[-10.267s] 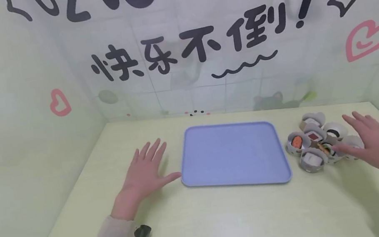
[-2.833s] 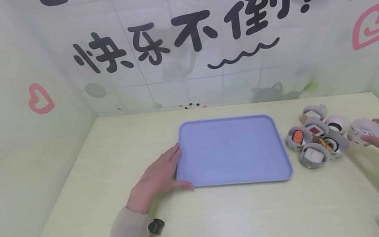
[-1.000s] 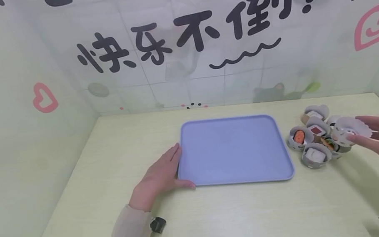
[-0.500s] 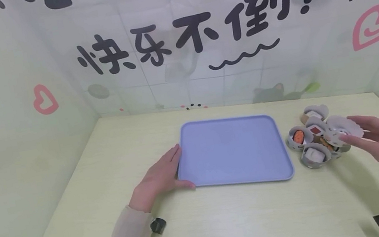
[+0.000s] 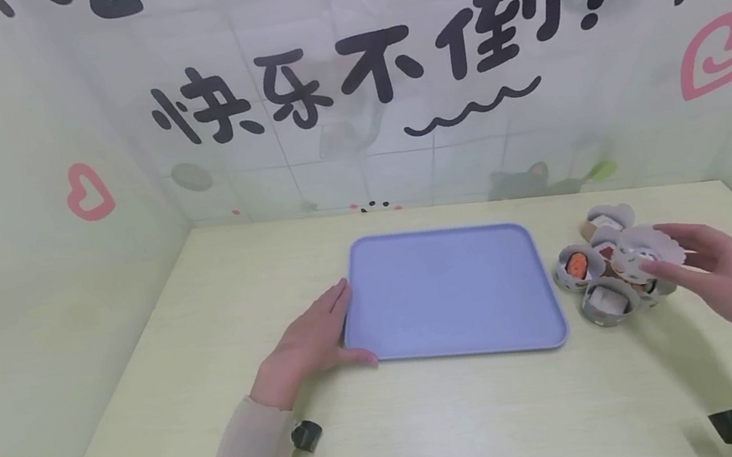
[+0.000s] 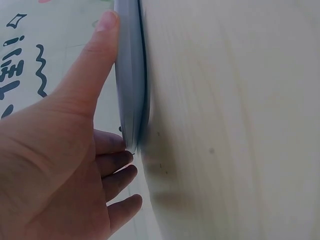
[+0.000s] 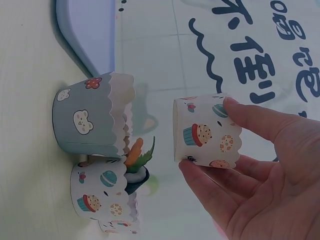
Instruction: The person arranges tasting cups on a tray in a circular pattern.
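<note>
My left hand point(image 5: 305, 344) rests against the left side of a lilac tray point(image 5: 451, 291), its thumb along the front edge. In the left wrist view the tray's rim point(image 6: 131, 75) lies against the thumb, with the fingers loosely bent near its corner. My right hand point(image 5: 730, 270) holds a white paper baking cup point(image 7: 205, 132) printed with cupcakes and cookies, pinched between thumb and fingers. The cup is raised above the table and overlaps the other cups in the head view. Most of its inside is hidden.
Several filled baking cups cluster right of the tray, including one with an orange piece point(image 5: 577, 265), one with a white piece point(image 5: 607, 303) and one at the back point(image 5: 610, 216). A grey bear-print cup point(image 7: 82, 122) shows close up. A printed wall sheet point(image 5: 392, 167) backs the table.
Since the first frame, my left hand has come to the tray's edge and my right hand has lifted the baking cup. Over the last second that cup has moved left above the cluster.
</note>
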A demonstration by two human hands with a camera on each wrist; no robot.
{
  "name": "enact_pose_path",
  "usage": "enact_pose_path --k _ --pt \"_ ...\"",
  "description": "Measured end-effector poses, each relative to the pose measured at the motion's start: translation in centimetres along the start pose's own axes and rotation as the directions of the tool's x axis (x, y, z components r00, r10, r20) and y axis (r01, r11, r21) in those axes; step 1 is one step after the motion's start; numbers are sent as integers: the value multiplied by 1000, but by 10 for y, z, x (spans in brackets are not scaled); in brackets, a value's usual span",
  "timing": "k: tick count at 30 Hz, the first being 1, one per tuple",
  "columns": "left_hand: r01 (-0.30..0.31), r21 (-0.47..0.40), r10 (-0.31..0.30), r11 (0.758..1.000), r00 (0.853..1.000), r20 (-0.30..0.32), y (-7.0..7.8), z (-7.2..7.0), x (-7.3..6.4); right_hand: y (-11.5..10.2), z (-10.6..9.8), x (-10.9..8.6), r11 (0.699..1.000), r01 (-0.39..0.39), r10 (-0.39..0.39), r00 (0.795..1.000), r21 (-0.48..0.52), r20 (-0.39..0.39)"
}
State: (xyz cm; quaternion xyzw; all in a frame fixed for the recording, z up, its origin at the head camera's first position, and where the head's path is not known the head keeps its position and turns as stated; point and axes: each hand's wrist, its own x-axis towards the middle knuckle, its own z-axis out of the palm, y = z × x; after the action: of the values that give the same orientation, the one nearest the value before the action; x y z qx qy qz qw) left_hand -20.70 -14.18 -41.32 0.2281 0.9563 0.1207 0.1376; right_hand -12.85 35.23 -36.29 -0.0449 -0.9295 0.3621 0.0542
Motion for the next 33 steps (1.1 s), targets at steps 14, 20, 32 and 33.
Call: enact_pose_path --k 14,20,32,33 --pt "27 -14 -27 1000 1000 -2 2 2 -26 -22 18 -7 997 76 -77 995 14 66" --pt "25 -2 -25 1000 1000 -2 1 -1 -29 -38 30 -4 991 134 -135 988 21 78" --pt "-14 78 11 997 999 43 0 -13 7 -70 53 14 980 181 -191 972 78 140" --pt "-14 94 10 995 999 47 -1 -14 10 -74 56 17 979 186 -197 969 85 151"
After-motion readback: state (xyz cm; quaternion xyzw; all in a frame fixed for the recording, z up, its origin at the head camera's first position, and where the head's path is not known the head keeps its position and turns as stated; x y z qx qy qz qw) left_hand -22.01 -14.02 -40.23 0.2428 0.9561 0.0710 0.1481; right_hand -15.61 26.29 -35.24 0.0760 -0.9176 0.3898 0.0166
